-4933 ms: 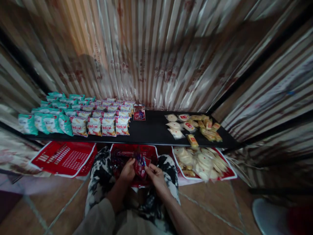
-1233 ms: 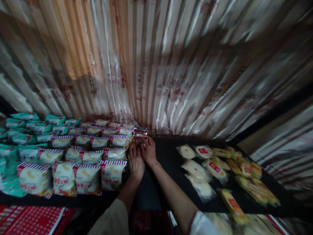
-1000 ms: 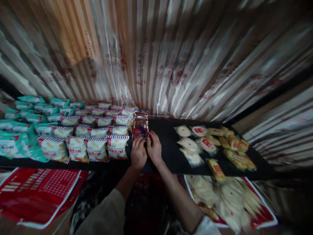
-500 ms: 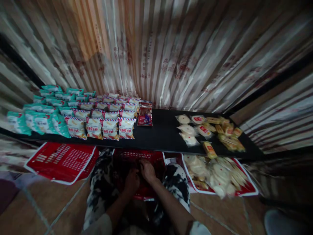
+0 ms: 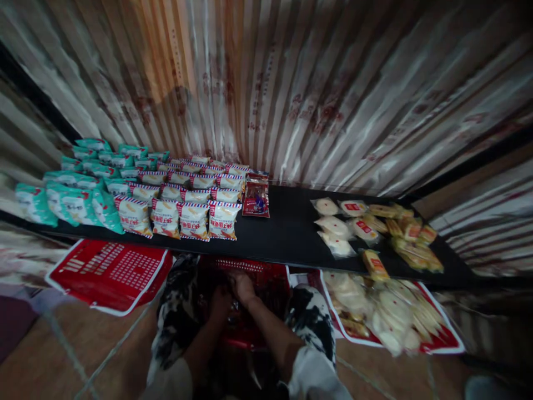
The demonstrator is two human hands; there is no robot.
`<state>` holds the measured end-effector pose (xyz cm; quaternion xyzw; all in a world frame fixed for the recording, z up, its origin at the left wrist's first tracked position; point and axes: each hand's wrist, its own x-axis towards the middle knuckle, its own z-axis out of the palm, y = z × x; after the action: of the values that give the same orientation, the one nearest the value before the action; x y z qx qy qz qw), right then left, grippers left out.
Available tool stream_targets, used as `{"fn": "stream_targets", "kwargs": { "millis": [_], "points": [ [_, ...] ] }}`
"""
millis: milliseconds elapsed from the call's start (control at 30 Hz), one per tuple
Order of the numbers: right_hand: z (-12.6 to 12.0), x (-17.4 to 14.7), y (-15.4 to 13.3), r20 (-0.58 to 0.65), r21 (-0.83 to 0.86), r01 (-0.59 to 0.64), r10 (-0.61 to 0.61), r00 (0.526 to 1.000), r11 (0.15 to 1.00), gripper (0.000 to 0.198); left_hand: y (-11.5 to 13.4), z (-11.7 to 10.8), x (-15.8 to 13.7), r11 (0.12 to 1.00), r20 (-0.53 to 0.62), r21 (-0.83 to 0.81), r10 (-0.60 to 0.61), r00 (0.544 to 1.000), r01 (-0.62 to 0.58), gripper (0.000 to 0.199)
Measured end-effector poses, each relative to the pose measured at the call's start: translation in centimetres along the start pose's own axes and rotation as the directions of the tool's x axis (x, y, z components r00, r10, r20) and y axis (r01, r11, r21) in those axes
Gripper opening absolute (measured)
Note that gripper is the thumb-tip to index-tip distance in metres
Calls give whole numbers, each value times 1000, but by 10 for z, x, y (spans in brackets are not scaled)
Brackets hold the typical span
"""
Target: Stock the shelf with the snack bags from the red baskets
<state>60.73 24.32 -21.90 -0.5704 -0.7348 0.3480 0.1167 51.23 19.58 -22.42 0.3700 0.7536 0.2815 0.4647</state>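
Both of my hands reach down into a red basket (image 5: 272, 272) between my knees, below the shelf edge. My left hand (image 5: 220, 303) is in deep shadow, its fingers hidden among dark, shiny packets. Just right of it, my right hand (image 5: 242, 286) has its fingers bent down, the tips out of sight. What either hand touches is too dark to make out. On the black shelf (image 5: 283, 233) above lies one red snack packet (image 5: 256, 194), beside rows of white snack bags (image 5: 222, 219).
Teal snack bags (image 5: 77, 205) stand in rows at the shelf's left. White round cakes (image 5: 335, 226) and yellow packaged pastries (image 5: 416, 253) lie at its right. A red basket (image 5: 112, 272) sits below left; another basket (image 5: 447, 341), full of packets, is below right. Pleated sheeting (image 5: 283, 83) hangs behind.
My view has shifted slightly, so the shelf goods appear further right. Both hands have moved a little to the left within the basket. The shelf goods stay in place.
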Motion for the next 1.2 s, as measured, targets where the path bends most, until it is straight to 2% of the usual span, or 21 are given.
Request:
{"fn": "stream_targets", "kwargs": {
  "millis": [200,333,433,533,667,767,867,1000,1067,1133,1200],
  "points": [
    [-22,-15,9,-46,48,29,-27,999,998,31,12,-14,0,1000,-176,15,12,984,-10,32],
    [-51,-35,10,-157,127,96,-76,985,987,29,24,-20,-1,997,-210,-39,58,976,-68,46],
    [-74,-48,5,-218,175,126,-86,972,976,27,31,-20,-7,988,-139,-111,92,986,-108,46],
    [-94,-59,-1,-256,264,146,-76,964,954,28,37,-19,-18,973,-17,-181,143,990,-144,36],
    [-112,-69,-5,-314,380,150,-25,949,913,28,49,-21,-35,948,121,-248,234,965,-199,21],
    [-122,-76,-5,-345,416,145,8,939,898,28,60,-23,-43,943,164,-248,268,949,-224,21],
    [-130,-81,-3,-378,479,141,58,924,867,30,72,-23,-48,943,185,-219,291,939,-249,24],
    [-140,-86,0,-412,627,153,159,897,764,36,91,-25,-55,939,199,-177,329,923,-296,22],
    [-143,-89,1,-459,653,156,224,860,741,38,104,-27,-62,932,189,-132,359,914,-339,19],
    [-145,-93,0,-513,663,163,285,810,731,45,119,-31,-71,909,154,-5,413,898,-417,15],
    [-144,-99,-3,-531,676,179,304,791,714,51,135,-34,-83,847,101,203,481,871,-491,16]
  ]
}}
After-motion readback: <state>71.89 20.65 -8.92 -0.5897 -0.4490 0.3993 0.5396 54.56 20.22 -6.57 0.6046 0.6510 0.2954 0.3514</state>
